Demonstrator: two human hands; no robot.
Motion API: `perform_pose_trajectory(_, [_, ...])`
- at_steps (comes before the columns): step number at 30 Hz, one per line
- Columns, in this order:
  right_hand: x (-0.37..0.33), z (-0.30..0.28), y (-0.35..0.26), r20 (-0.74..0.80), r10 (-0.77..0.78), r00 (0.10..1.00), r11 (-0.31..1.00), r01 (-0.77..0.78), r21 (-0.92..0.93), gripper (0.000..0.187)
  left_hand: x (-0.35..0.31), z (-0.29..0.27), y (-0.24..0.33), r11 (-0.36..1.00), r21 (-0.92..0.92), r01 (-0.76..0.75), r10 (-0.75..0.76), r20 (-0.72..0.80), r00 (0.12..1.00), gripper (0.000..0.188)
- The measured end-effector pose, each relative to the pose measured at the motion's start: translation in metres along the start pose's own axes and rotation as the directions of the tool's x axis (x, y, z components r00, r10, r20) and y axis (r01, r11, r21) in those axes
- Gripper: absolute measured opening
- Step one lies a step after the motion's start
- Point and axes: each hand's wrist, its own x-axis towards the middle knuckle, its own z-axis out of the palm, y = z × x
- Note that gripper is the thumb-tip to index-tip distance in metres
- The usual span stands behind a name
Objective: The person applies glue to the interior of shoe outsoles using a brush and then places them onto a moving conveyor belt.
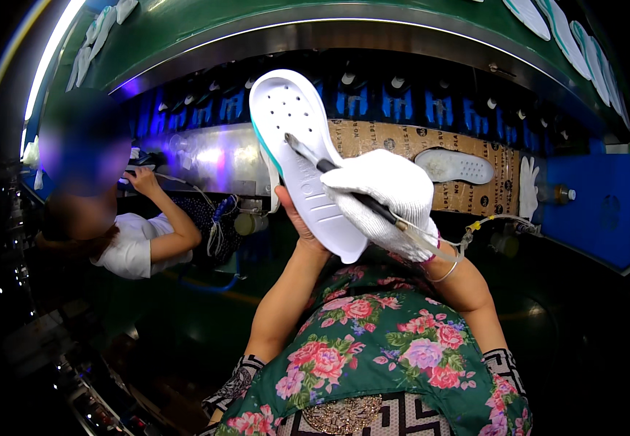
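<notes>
White shoe sole (pixel 302 156) with teal edge, held upright, brush (pixel 329 171) touching it.

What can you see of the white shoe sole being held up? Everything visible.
The white shoe sole looks like moulded foam or rubber, with a teal edge, small holes at its rounded upper end and ridged grooves lower down. It stands tilted, upper end leaning left, gripped from behind by the bare left hand. The gloved right hand presses a brush on its face.
</notes>
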Motion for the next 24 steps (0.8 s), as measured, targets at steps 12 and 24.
perform_pose_trajectory(12, [0.008,0.017,-0.007,-0.107,-0.033,0.994,0.984,0.014,-0.178,0.022,0.0,-0.008,-0.033,0.979,-0.144,0.147,-0.143,0.034,0.989,0.099])
perform_pose_trajectory(24, [-0.008,0.017,-0.01,-0.145,0.238,0.96,0.959,-0.209,0.191,0.022,0.014,-0.031,-0.04,0.976,-0.16,0.147,-0.152,-0.021,0.988,0.1])
